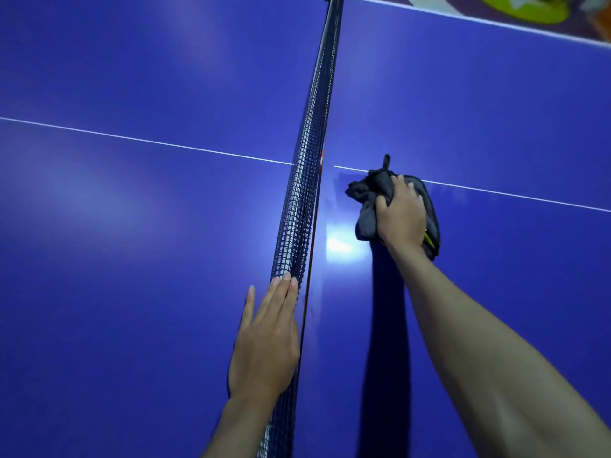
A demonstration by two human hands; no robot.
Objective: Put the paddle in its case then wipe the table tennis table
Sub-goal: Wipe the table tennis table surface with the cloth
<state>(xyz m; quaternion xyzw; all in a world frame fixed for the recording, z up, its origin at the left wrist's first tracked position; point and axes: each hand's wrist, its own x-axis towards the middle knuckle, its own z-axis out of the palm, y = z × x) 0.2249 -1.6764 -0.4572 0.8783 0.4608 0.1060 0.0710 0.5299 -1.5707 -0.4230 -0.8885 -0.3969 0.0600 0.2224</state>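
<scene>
A crumpled dark grey cloth lies on the blue bench, just right of the net, over the white centre line.

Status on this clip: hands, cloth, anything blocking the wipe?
Right hand grips grey cloth on blue table. Left hand flat beside net. Net borders the wipe; paddle, case not in view.

Purple floor with yellow-green patch

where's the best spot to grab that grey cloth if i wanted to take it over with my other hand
Take the bunched folds at the cloth's net-side edge, coming from above and from the net. That end lies uncovered and rumpled, so fingers can likely pinch it, while the right hand grips the rest.
</scene>
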